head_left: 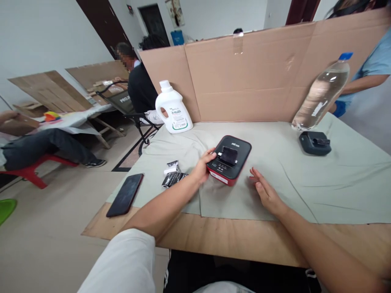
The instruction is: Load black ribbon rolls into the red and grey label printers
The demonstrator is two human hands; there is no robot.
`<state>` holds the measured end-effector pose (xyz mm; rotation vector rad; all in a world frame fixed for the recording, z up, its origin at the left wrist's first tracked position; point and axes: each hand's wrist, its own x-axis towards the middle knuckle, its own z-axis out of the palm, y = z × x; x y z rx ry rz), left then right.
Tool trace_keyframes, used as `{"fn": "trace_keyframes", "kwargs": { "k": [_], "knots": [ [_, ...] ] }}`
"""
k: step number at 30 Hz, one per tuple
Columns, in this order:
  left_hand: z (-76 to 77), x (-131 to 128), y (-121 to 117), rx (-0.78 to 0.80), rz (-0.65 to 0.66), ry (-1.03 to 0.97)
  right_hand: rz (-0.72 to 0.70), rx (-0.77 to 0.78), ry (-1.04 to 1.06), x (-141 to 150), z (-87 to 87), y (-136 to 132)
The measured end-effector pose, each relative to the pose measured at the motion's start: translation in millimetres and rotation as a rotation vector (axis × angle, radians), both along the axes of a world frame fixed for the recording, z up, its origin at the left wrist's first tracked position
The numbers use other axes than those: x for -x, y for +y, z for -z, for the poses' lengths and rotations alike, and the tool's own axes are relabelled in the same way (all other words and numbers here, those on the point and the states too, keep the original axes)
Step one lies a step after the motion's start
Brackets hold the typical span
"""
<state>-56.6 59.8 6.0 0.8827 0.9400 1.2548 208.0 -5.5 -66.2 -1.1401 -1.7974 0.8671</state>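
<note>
A red and black box-shaped device [229,160] lies on the grey-green cloth [275,179] in the middle of the table. My left hand [203,164] grips its left edge, thumb on top and fingers curled round the side. My right hand [265,190] rests flat on the cloth just right of the device, fingers stretched out and holding nothing. A small black and white roll [172,174] lies just left of my left wrist.
A black phone [125,194] lies at the table's left corner. A white jug [172,107], a clear water bottle [322,93] and a small dark device [314,143] stand before a cardboard screen [253,77]. Other people sit at the left and stand at the right.
</note>
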Motion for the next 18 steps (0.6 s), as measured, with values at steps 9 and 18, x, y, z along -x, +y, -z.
{"fn": "trace_keyframes", "kwargs": {
  "k": [9, 18],
  "knots": [
    [-49.6, 122.2, 108.9, 0.098, -0.437, -0.047, 0.015, -0.047, -0.216, 3.5, -3.5, -1.9],
    [-40.8, 165.7, 135.9, 0.282, -0.715, 0.243, 0.006, -0.084, -0.274, 5.6, -8.3, -3.3]
  ]
}}
